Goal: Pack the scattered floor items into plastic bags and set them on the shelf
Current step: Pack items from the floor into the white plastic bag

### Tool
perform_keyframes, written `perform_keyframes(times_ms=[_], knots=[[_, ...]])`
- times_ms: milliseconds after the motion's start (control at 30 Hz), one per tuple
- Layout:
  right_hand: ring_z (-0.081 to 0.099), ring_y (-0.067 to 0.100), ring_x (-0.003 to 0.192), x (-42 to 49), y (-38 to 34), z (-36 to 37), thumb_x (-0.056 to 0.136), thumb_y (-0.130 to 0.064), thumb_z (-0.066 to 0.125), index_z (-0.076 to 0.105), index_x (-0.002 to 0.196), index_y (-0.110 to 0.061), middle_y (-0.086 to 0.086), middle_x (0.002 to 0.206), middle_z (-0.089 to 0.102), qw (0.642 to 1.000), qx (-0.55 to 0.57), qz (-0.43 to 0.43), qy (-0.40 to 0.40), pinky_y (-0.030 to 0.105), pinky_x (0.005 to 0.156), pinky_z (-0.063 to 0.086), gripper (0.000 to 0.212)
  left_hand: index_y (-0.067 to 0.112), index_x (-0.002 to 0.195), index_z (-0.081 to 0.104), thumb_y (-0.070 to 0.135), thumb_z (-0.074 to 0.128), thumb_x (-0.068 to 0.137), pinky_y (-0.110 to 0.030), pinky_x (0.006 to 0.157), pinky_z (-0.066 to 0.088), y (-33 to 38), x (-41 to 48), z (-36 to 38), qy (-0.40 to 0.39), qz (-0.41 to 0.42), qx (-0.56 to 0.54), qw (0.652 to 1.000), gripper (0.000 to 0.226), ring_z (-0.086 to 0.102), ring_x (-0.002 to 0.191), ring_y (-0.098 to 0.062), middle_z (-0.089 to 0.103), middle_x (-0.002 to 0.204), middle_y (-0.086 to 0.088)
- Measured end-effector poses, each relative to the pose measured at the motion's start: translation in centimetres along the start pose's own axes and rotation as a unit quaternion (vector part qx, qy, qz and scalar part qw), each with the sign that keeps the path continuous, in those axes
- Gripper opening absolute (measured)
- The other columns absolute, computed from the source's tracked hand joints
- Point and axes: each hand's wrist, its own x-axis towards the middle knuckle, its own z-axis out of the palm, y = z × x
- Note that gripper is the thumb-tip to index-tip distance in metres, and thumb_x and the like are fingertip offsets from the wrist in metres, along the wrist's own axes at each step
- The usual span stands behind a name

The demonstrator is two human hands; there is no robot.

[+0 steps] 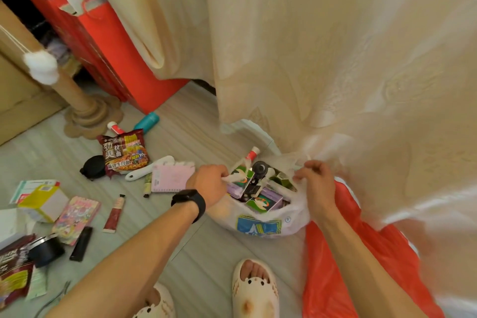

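A white plastic bag (pixel 260 224) with a blue logo stands on the floor, filled with small boxes, a black round object and a red-capped tube. My left hand (pixel 210 183), a black watch on its wrist, grips the bag's left handle. My right hand (pixel 316 183) pinches the right handle, holding the mouth wide. Scattered on the floor to the left lie a noodle packet (pixel 125 150), a pink notebook (pixel 171 178), a red cream tube (pixel 114 213), a colourful booklet (pixel 77 218) and a yellow-white box (pixel 44 202).
An orange-red plastic bag (pixel 361 266) lies at the right beside my leg. Beige curtains (pixel 322 46) hang just behind the white bag. A red paper bag (pixel 103 41) and a cardboard post (pixel 77 100) stand at the back left. My slippered feet (pixel 254 289) are below.
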Motion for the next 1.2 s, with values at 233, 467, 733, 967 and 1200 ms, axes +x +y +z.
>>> perform_keyframes(times_ms=[233,467,733,967,1200], knots=[[0.036,0.013,0.048,-2.8,-6.4,-1.3,0.078,-0.001,0.061,0.06,0.107,-0.015,0.005,0.069,0.054,0.988,0.15,0.004,-0.044,0.022,0.04,0.029,0.032,0.026,0.082,0.054,-0.005,0.041,0.085,-0.026,0.064,0.041,0.2,-1.9,-4.6,-0.082,-0.035,-0.11,0.99,0.034,0.052,0.079,-0.023,0.057,0.082,0.0],[0.04,0.011,0.048,-6.8,-5.6,-5.1,0.088,-0.012,0.065,0.065,0.105,-0.014,-0.001,0.058,0.047,0.998,0.006,-0.02,-0.063,0.023,0.041,0.029,0.018,0.012,0.084,0.067,-0.013,0.051,0.082,-0.014,0.052,0.039,-0.3,-6.3,-6.8,-0.225,-0.024,-0.117,0.967,0.03,0.056,0.076,-0.015,0.064,0.089,-0.005],[0.053,0.031,0.116,-7.5,-1.5,-6.7,0.086,-0.041,0.051,0.063,0.118,-0.019,0.01,0.127,0.058,0.828,-0.554,-0.079,-0.015,0.035,0.089,0.044,0.041,0.011,0.098,0.06,0.054,0.056,0.09,-0.029,0.07,0.042,-2.5,-6.9,-10.5,-0.196,-0.055,0.016,0.979,0.044,0.06,0.083,-0.022,0.068,0.088,-0.005],[0.037,0.037,0.128,-3.8,-7.5,2.0,0.081,-0.068,0.056,0.047,0.134,-0.012,0.012,0.144,0.041,0.75,-0.603,-0.267,0.05,0.049,0.096,0.041,0.079,0.021,0.152,0.018,0.064,0.062,0.082,-0.038,0.104,0.041,-2.5,-2.8,-9.3,-0.121,0.018,0.042,0.992,0.094,0.044,0.131,-0.031,0.034,0.151,-0.012],[0.054,0.031,0.114,8.7,-6.4,15.9,0.098,-0.037,0.043,0.059,0.125,-0.021,0.01,0.128,0.06,0.683,-0.645,-0.235,-0.25,0.036,0.091,0.045,0.035,0.029,0.147,0.033,0.03,0.063,0.088,-0.031,0.1,0.041,-3.3,4.5,-6.8,-0.143,0.075,-0.083,0.983,0.066,0.046,0.126,-0.026,0.045,0.14,-0.006]])
